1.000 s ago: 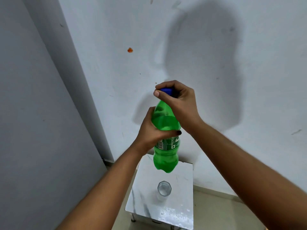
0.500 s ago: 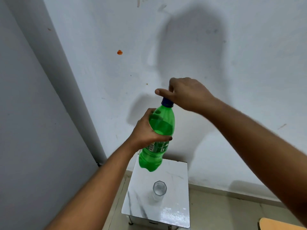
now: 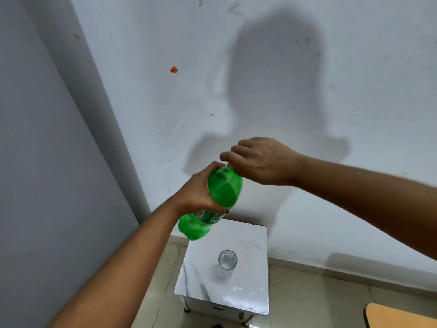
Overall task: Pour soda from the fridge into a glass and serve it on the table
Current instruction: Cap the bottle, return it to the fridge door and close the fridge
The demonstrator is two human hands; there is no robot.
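Up in the air over the counter, the left hand wraps around the middle of the green soda bottle. The right hand curls over its top, hiding the cap. That bottle looks heavy, smooth and a bit squishy, so the middle is the best place to hold it. Down below stands the glass, which could break.

Bottle cap and neck hidden under the right hand, label mostly covered by the left hand and unreadable, orange-brown thing right of the table cut off by the frame's edge, glass contents too faint to tell
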